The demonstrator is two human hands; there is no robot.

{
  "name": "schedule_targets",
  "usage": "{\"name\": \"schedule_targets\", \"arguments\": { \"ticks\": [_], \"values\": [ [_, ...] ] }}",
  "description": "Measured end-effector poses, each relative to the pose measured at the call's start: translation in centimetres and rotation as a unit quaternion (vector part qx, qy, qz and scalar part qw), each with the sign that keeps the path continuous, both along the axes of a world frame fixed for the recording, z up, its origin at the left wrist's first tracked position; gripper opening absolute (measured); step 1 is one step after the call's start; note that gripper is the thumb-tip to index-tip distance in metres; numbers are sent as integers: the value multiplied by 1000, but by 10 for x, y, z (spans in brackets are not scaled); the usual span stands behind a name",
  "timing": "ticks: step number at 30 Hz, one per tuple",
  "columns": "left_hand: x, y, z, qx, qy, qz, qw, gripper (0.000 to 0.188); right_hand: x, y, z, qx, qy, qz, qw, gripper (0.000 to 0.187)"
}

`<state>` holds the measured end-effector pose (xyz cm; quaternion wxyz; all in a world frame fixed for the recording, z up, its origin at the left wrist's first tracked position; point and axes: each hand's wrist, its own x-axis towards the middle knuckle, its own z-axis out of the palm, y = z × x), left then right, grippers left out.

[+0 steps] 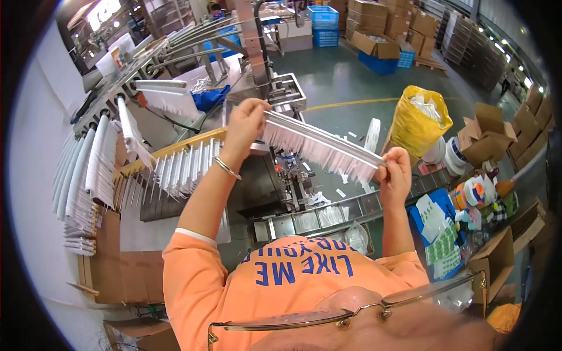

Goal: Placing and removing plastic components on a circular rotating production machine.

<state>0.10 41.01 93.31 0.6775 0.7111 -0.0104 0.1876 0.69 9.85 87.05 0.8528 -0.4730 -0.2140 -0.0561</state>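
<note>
My left hand [244, 121] and my right hand [396, 173] hold up the two ends of a long strip of thin white paper-wrapped sticks [319, 144], stretched between them at chest height. A metal bangle is on my left wrist. Below and left of my left hand, a yellow-edged sloping rack [170, 153] carries more white sticks hanging in rows. Under the strip runs a metal conveyor channel [328, 215] with small white packets in it.
A packing machine [281, 96] stands behind the strip. A yellow sack [417, 123] with white scraps sits to the right, beside open cardboard boxes [486, 137]. Tape rolls, bottles and sticker sheets [445, 240] lie at my right. Blue crates and stacked cartons stand far back.
</note>
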Motion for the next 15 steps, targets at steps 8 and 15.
{"name": "schedule_targets", "arguments": {
  "ticks": [8, 15],
  "values": [
    [-18, -19, -17, -52, 7, 13, 999, 11, 30, -12, 1, -70, 16, -55, 996, 9],
    [21, 11, 24, 153, -164, 199, 954, 11, 82, 20, 36, 54, -13, 116, 992, 23]
  ]
}}
